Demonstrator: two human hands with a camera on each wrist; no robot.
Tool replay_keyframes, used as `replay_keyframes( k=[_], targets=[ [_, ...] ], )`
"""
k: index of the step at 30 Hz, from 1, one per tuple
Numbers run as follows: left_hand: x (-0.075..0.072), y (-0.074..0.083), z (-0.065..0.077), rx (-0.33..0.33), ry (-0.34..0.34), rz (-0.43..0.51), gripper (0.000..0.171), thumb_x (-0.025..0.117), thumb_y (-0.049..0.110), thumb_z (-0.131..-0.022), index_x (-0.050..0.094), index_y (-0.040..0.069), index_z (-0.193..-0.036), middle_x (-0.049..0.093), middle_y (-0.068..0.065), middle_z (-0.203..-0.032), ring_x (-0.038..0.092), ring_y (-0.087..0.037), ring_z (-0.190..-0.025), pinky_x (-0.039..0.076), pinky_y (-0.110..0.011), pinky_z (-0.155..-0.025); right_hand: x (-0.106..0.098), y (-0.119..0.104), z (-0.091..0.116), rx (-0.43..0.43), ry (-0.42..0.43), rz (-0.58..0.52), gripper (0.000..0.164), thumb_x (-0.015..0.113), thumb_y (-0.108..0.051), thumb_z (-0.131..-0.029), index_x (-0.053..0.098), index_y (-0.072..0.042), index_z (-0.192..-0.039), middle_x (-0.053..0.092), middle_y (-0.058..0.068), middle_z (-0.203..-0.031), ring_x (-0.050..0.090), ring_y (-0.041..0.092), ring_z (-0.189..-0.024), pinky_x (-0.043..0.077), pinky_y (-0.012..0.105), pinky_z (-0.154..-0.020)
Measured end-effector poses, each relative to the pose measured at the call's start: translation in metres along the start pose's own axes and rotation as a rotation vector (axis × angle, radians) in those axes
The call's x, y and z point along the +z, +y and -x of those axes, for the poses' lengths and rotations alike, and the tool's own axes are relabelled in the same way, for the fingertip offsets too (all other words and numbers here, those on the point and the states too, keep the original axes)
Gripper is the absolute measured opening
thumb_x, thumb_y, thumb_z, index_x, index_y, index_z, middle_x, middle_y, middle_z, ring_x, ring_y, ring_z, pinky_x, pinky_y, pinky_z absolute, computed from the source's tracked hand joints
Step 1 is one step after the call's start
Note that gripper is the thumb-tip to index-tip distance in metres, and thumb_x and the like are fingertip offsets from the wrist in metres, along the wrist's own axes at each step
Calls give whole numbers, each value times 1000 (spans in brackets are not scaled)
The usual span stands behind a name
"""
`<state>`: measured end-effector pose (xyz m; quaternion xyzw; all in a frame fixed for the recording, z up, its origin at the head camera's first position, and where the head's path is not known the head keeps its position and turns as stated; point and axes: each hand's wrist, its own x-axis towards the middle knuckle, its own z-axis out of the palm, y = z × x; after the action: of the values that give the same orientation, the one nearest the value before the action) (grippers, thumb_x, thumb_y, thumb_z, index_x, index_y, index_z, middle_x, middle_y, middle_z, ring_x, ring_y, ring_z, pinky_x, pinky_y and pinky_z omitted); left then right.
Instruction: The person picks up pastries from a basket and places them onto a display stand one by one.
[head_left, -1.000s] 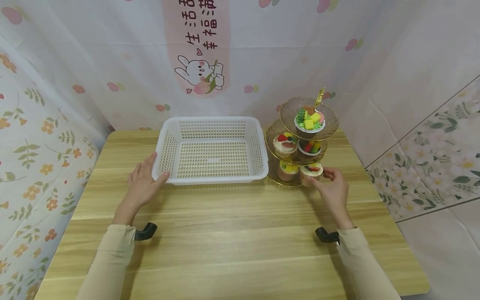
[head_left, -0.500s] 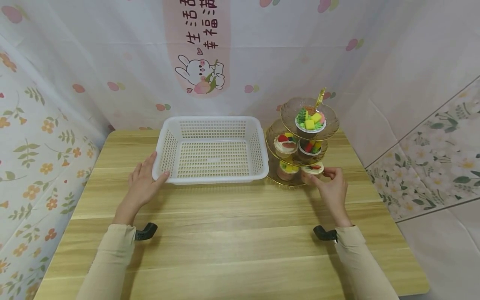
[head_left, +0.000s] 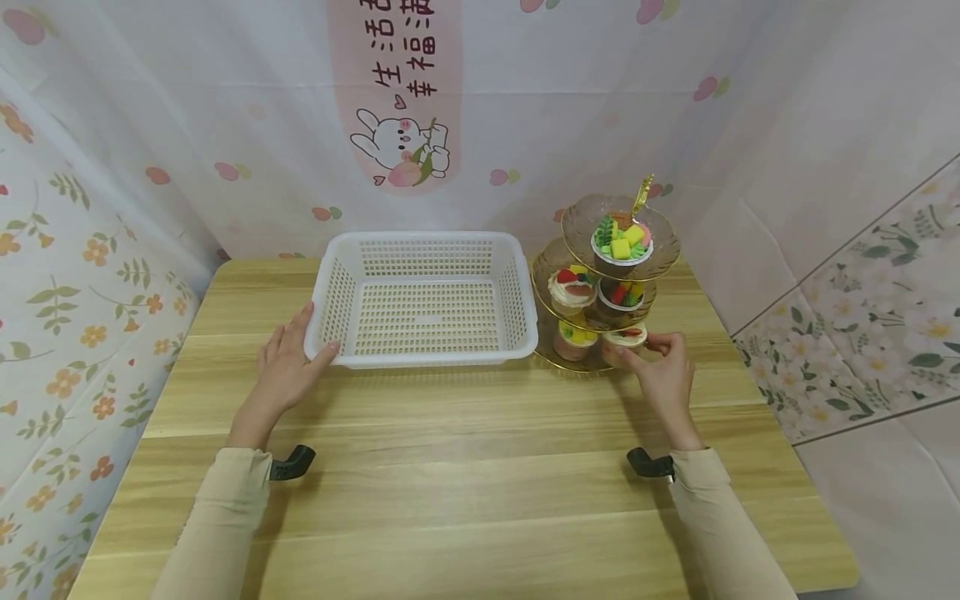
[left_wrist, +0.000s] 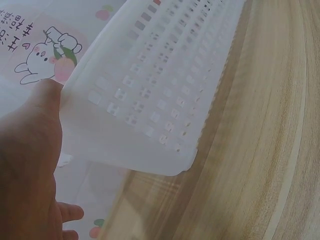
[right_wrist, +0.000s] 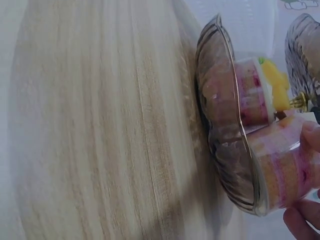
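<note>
My left hand (head_left: 285, 371) lies at the near left corner of a white plastic basket (head_left: 420, 362). Its thumb touches the rim, and the fingers stretch along the outer left side. On the bottom tier of a three-tier tray stand (head_left: 542, 360), my right hand (head_left: 663, 379) grips a cream-topped cake cup (head_left: 628, 336) between thumb and fingers. The right wrist view shows that cup (right_wrist: 282, 165) with pink and tan layers, within the tier's scalloped rim. Beside it stands a yellow-topped cake cup (head_left: 576, 335). The gripped cup's far side is hidden.
Two cake cups, one cream-topped (head_left: 572, 292) and one dark (head_left: 621, 298), sit on the middle tier. A fruit-topped cup (head_left: 622, 246) occupies the top tier, near a gold handle (head_left: 642, 196). Printed curtains (head_left: 262, 150) hang behind the wooden table (head_left: 450, 483).
The right hand has shifted very slightly, and the cake cup in its grip has turned a little, so its topping looks different. The left hand and basket stay put.
</note>
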<state>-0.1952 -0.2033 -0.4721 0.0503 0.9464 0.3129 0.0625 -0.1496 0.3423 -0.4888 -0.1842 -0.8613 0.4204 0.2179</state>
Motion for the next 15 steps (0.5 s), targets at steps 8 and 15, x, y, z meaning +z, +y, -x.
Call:
replay_keyframes(
  k=[8, 15],
  targets=[
    [0, 0, 0, 2, -1, 10, 84, 40, 59, -99, -7, 24, -160, 5, -25, -166, -1, -59, -147, -2, -77, -110, 0, 6, -11, 21, -81, -46, 54, 82, -15, -80, 49, 5, -118, 64, 23, -122, 56, 34, -129, 42, 46, -103],
    [0, 0, 1, -4, 0, 15, 85, 40, 59, -99, -7, 25, -160, 4, -23, -166, -1, -59, -147, -3, -77, -110, -3, 8, -22, 19, -167, -64, 55, 81, -15, -82, 47, 6, -120, 62, 22, -127, 56, 31, -128, 42, 24, -97]
  ],
)
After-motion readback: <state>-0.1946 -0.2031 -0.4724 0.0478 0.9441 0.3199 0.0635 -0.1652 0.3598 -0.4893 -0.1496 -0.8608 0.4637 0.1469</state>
